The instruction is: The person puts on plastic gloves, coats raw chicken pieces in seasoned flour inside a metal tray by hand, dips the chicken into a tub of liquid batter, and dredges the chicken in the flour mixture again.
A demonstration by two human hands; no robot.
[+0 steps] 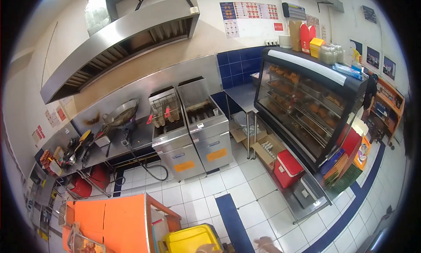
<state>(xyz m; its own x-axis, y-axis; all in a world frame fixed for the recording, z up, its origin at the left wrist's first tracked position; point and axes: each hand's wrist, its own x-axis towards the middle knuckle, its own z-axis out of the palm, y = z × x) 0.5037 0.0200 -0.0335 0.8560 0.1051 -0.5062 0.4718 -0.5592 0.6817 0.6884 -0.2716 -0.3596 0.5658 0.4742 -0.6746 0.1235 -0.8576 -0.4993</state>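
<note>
At the bottom edge, my left hand (208, 248) shows only in part, over the near side of a yellow bin lid (193, 239). Its fingers are too cut off and blurred to read. My right hand (265, 243) is further right, above the white tiled floor, apart from the lid. Its fingers look loosely apart, with nothing visible in them. Left of the lid stands an orange-topped table (118, 215), with a clear container of food (87, 244) at its near left corner.
Two steel fryers (210, 139) stand ahead, with baskets in the left one. A wok (120, 114) sits on the steel counter at left, under a hood (123, 42). At right are a glass food warmer (302, 104), a red cooler (287, 167) and, further back, a person (369, 93).
</note>
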